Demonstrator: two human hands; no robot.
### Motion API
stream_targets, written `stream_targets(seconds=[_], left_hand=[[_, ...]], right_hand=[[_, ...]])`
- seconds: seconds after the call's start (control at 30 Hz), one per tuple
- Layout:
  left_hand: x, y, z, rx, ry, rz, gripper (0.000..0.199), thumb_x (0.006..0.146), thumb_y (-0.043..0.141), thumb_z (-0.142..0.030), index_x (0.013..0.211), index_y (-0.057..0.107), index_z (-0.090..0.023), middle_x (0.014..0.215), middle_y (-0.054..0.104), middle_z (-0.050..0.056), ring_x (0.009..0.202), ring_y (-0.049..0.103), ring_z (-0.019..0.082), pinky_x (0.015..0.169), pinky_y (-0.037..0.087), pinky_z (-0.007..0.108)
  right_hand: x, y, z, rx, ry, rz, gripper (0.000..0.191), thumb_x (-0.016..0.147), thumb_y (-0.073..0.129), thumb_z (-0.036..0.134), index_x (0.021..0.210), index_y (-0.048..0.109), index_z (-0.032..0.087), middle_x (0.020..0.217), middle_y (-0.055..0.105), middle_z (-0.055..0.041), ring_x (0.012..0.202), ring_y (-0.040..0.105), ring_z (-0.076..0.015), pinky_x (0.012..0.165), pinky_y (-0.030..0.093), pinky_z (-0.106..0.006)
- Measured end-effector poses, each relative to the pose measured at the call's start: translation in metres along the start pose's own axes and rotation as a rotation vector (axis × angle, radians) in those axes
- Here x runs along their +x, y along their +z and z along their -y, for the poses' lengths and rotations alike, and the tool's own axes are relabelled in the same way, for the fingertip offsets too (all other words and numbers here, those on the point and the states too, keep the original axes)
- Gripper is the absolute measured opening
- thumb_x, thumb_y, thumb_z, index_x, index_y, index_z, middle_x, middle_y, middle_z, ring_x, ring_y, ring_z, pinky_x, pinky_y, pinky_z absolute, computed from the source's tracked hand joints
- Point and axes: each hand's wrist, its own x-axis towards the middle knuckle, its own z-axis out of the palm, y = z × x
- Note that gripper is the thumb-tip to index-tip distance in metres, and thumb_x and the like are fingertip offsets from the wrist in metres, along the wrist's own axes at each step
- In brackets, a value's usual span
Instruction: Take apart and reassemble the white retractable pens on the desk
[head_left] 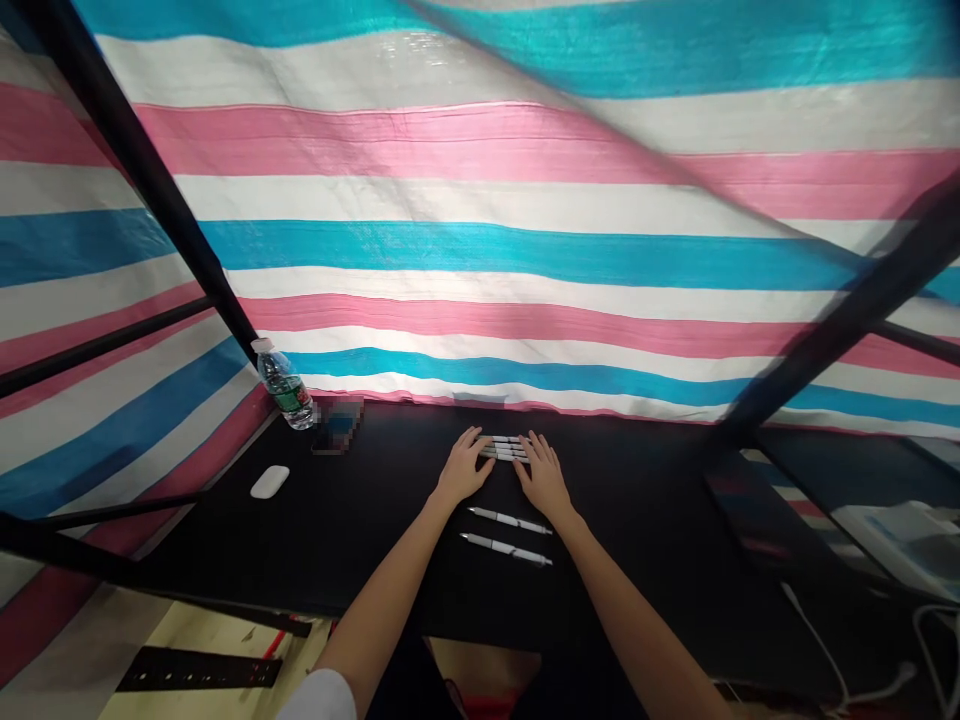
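Observation:
Several white pens [506, 449] lie side by side in a row on the black table [360, 530]. My left hand [463, 468] rests over their left ends, and my right hand [545, 474] over their right ends. Both hands lie low with fingers spread, palms down; the pens' ends are hidden under them. Nearer to me, between my forearms, two more white pens lie apart from the row: an upper one [510, 520] and a lower one [506, 549], both slightly slanted.
At the back left stand a clear water bottle [285, 385] and a pixelated item [337, 428]. A white rounded case [270, 482] lies left. On the right are a dark laptop-like panel [757, 520] and white cables [817, 640]. Striped sheeting [480, 255] hangs behind.

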Motion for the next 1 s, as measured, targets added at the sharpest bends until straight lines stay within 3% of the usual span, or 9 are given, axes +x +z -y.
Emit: stream_targets(seconds=[0.1, 0.17, 0.23, 0.33, 0.43, 0.53, 0.63, 0.87, 1.0], left_hand=[[0.0, -0.005, -0.004, -0.038, 0.015, -0.006, 0.037, 0.084, 0.057, -0.024, 0.121, 0.059, -0.02, 0.138, 0.049, 0.012, 0.135, 0.037, 0.028, 0.11, 0.033, 0.05], [-0.003, -0.009, -0.009, -0.076, 0.037, -0.018, 0.034, 0.083, 0.057, -0.023, 0.117, 0.062, -0.019, 0.134, 0.052, 0.012, 0.133, 0.039, 0.028, 0.11, 0.034, 0.049], [-0.007, -0.015, -0.016, -0.119, 0.068, -0.037, 0.029, 0.083, 0.056, -0.021, 0.111, 0.064, -0.019, 0.129, 0.056, 0.012, 0.129, 0.042, 0.027, 0.108, 0.035, 0.048], [-0.014, -0.025, -0.028, -0.184, 0.139, -0.016, 0.023, 0.084, 0.056, -0.022, 0.104, 0.066, -0.019, 0.12, 0.059, 0.012, 0.121, 0.048, 0.025, 0.104, 0.039, 0.045], [-0.019, -0.034, -0.039, -0.244, 0.155, 0.068, 0.016, 0.086, 0.054, -0.026, 0.093, 0.067, -0.019, 0.101, 0.065, 0.009, 0.103, 0.056, 0.021, 0.094, 0.045, 0.037], [-0.019, -0.041, -0.043, -0.265, 0.136, 0.297, 0.019, 0.085, 0.058, -0.036, 0.082, 0.067, -0.019, 0.081, 0.064, 0.005, 0.081, 0.058, 0.018, 0.075, 0.047, 0.029], [-0.018, -0.045, -0.041, -0.242, 0.164, 0.463, 0.023, 0.077, 0.067, -0.043, 0.078, 0.068, -0.02, 0.078, 0.062, 0.003, 0.08, 0.055, 0.018, 0.073, 0.044, 0.028], [-0.016, -0.047, -0.039, -0.158, 0.179, 0.584, 0.024, 0.075, 0.069, -0.044, 0.077, 0.068, -0.021, 0.082, 0.061, 0.002, 0.085, 0.052, 0.018, 0.08, 0.041, 0.03], [-0.017, -0.042, -0.038, -0.13, 0.157, 0.539, 0.016, 0.08, 0.065, -0.036, 0.076, 0.065, -0.02, 0.082, 0.06, 0.002, 0.084, 0.052, 0.018, 0.076, 0.041, 0.028]], right_hand=[[0.002, -0.017, 0.002, 0.189, 0.026, -0.097, 0.047, 0.093, 0.036, 0.041, 0.13, 0.053, 0.018, 0.14, 0.047, -0.015, 0.134, 0.038, -0.0317, 0.103, 0.038, -0.051], [0.002, -0.032, 0.005, 0.313, 0.018, -0.127, 0.042, 0.091, 0.041, 0.041, 0.121, 0.059, 0.019, 0.128, 0.056, -0.0154, 0.121, 0.05, -0.03, 0.096, 0.044, -0.047], [0.002, -0.046, 0.009, 0.425, -0.017, -0.075, 0.033, 0.091, 0.042, 0.04, 0.105, 0.065, 0.021, 0.105, 0.065, -0.012, 0.098, 0.06, -0.0261, 0.083, 0.05, -0.041], [-0.001, -0.057, 0.015, 0.539, 0.001, 0.03, 0.027, 0.088, 0.049, 0.042, 0.086, 0.068, 0.022, 0.078, 0.066, -0.0056, 0.065, 0.059, -0.0202, 0.063, 0.048, -0.034], [-0.005, -0.056, 0.02, 0.628, 0.046, 0.049, 0.028, 0.088, 0.048, 0.042, 0.082, 0.067, 0.022, 0.074, 0.066, -0.0041, 0.062, 0.057, -0.0191, 0.06, 0.045, -0.031], [-0.009, -0.053, 0.023, 0.568, 0.004, 0.102, 0.028, 0.088, 0.048, 0.038, 0.078, 0.068, 0.022, 0.069, 0.066, -0.0026, 0.057, 0.054, -0.0168, 0.058, 0.042, -0.029], [-0.01, -0.052, 0.025, 0.531, -0.022, 0.149, 0.027, 0.088, 0.048, 0.034, 0.075, 0.068, 0.02, 0.063, 0.063, -0.0011, 0.052, 0.051, -0.0145, 0.054, 0.039, -0.027], [-0.01, -0.053, 0.026, 0.481, -0.055, 0.181, 0.025, 0.088, 0.048, 0.026, 0.074, 0.067, 0.018, 0.062, 0.062, -0.0006, 0.05, 0.047, -0.0111, 0.052, 0.036, -0.024], [-0.01, -0.055, 0.027, 0.461, -0.083, 0.198, 0.024, 0.088, 0.049, 0.025, 0.075, 0.067, 0.018, 0.065, 0.064, -0.0012, 0.053, 0.048, -0.0112, 0.055, 0.038, -0.024]])
